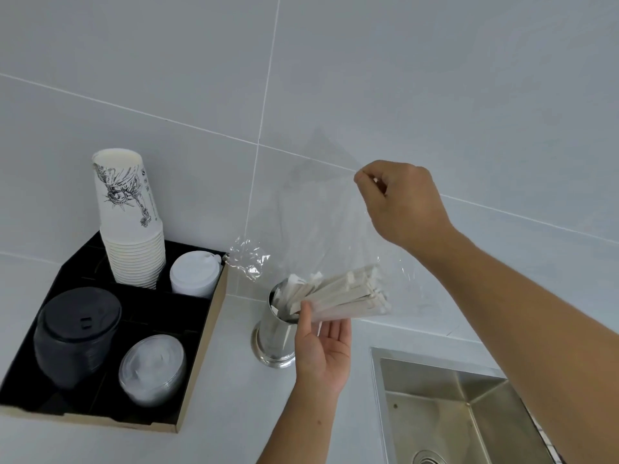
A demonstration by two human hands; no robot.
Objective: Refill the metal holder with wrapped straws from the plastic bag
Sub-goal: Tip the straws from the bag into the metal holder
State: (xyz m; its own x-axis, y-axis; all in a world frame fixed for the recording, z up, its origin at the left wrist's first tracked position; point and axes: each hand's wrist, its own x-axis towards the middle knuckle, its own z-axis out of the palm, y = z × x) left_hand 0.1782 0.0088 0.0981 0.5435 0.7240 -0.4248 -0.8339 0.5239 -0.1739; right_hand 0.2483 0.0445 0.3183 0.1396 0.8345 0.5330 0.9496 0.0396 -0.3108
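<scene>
A shiny metal holder (272, 339) stands on the white counter, with several wrapped straws leaning inside it. Above it hangs a clear plastic bag (321, 209), tilted mouth-down toward the holder. My right hand (400, 204) pinches the bag's upper corner, lifting it. A bundle of paper-wrapped straws (345, 293) lies slanted inside the bag, its lower ends over the holder's rim. My left hand (323, 349), palm up, supports the bundle from below with its fingertips against the straws through the bag.
A black cardboard tray (197, 373) at the left holds a stack of paper cups (129, 216), white lids (194, 272), black lids (75, 333) and clear lids (152, 368). A steel sink (445, 406) lies at the lower right. A tiled wall rises behind.
</scene>
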